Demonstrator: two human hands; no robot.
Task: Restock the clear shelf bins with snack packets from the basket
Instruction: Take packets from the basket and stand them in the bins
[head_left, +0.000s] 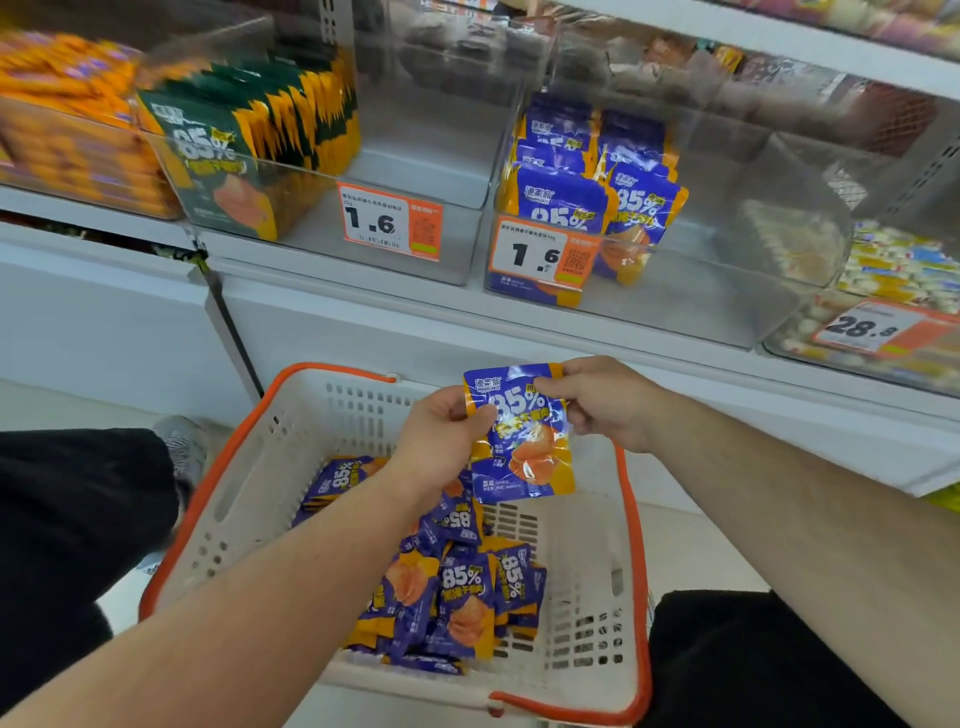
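Both hands pinch one blue packet (519, 436), left hand (441, 441), right hand (602, 400), above basket (218, 499)

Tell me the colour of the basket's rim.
Orange, on a cream-white basket; it shows best in the head view, the only one given.

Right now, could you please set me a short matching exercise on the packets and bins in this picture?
Match each thing to its place.

Things:
1. held blue packet
2. green packets
3. loose blue packets
4. 28.8 price tag

Places:
A. lying in the basket
B. pinched between the left hand and right hand
C. on the front of the far right bin
D. standing in the clear bin left of the blue stock

Pairs: 1-B, 2-D, 3-A, 4-C
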